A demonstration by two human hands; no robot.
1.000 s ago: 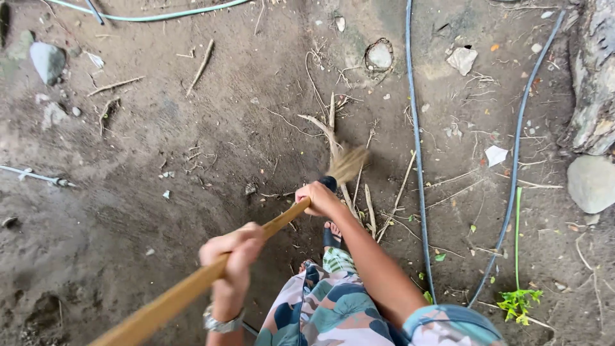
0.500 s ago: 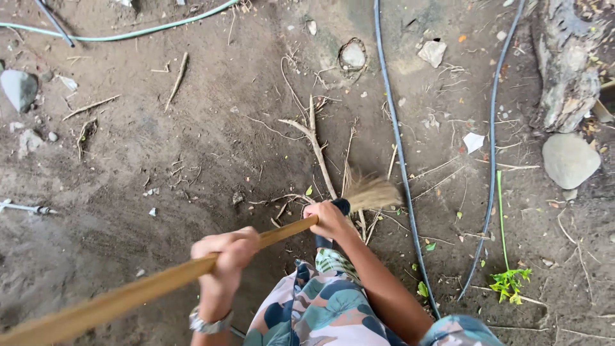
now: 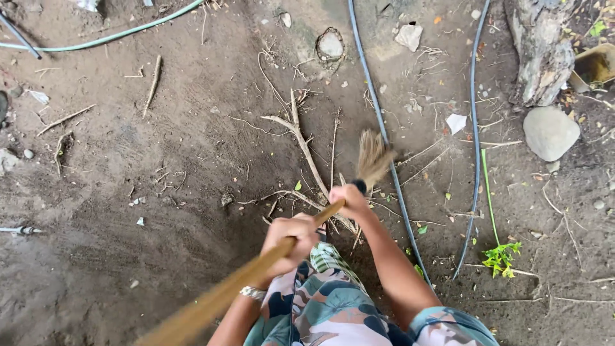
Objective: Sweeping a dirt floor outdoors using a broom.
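Wooden broom handle [image 3: 256, 272] sits clamped in both closed grips: left hand [image 3: 289, 236] behind, right hand [image 3: 349, 200] ahead, beside the straw bristles [image 3: 371, 157] (blurred), just past dry twigs [image 3: 301, 138].

Broom [image 3: 301, 237]: long, light-brown wooden handle running diagonally from the lower left of the view up toward the centre, blurred at its near end. A dark collar joins the handle to the head. Bristle head [image 3: 373, 157]: tan, straw-like, fanned and blurred, lying over the bare dirt ground just beside a thin dark hose, among dry twigs. Gripped at two points along the handle.
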